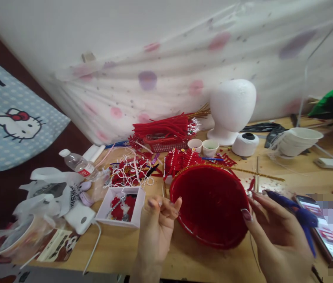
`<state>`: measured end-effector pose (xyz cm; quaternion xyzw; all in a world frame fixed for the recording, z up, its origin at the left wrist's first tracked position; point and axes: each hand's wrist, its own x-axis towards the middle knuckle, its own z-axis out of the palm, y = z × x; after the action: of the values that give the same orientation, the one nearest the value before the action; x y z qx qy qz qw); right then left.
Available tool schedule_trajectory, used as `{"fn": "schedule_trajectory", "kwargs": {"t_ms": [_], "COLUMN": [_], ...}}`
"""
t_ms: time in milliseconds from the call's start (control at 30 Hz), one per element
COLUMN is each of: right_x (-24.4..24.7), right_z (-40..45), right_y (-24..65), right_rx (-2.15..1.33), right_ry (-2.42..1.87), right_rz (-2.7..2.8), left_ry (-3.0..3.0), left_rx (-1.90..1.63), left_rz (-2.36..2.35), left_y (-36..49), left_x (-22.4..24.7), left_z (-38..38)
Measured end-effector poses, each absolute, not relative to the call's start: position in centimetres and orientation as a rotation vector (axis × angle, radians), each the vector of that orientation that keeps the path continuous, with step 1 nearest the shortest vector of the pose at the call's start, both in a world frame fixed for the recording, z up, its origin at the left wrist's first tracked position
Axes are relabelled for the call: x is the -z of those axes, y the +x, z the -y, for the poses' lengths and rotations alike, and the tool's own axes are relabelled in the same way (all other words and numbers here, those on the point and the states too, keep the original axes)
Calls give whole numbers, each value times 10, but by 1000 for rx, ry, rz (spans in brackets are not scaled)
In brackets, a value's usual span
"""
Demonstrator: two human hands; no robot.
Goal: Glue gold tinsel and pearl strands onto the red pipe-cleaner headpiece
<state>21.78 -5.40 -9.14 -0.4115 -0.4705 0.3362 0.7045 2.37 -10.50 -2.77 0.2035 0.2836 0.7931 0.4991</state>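
Observation:
My left hand (160,220) is raised in front of the left rim of a dark red shiny bowl (208,212). Its fingers are curled in towards the thumb, and anything between them is hidden. My right hand (281,239) is at the bowl's right edge, thumb near the rim and fingers bent towards it. A small red fuzzy piece (251,184) shows just beyond its fingertips; whether they grip it is unclear. Behind that hand lies a blue glue gun (290,206), partly covered. A gold twisted stem (255,173) stretches past the bowl's far rim.
Left of the bowl are a white box (119,223) of red flower pieces, bead strings (128,173) and a bottle (78,163). Behind stand a basket (166,145) of red stems, a white foam head (233,104), thread (245,146) and cups (299,139). A phone (317,224) lies right.

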Motion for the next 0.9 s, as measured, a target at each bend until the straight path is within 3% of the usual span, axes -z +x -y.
{"fn": "schedule_trajectory", "kwargs": {"t_ms": [133, 267, 533, 900], "right_x": [81, 60, 58, 64], "right_z": [71, 85, 99, 106], "right_y": [218, 212, 198, 218], "right_rx": [-232, -453, -694, -665], "right_ry": [-752, -650, -704, -680], "right_rz": [1250, 1657, 1707, 1646], "left_ry": [428, 519, 661, 559], "left_rx": [-1869, -1750, -1602, -1472], "left_rz": [-739, -743, -904, -998], "left_y": [42, 54, 74, 80], "left_x": [33, 46, 68, 89], "left_z": [108, 117, 141, 145]}}
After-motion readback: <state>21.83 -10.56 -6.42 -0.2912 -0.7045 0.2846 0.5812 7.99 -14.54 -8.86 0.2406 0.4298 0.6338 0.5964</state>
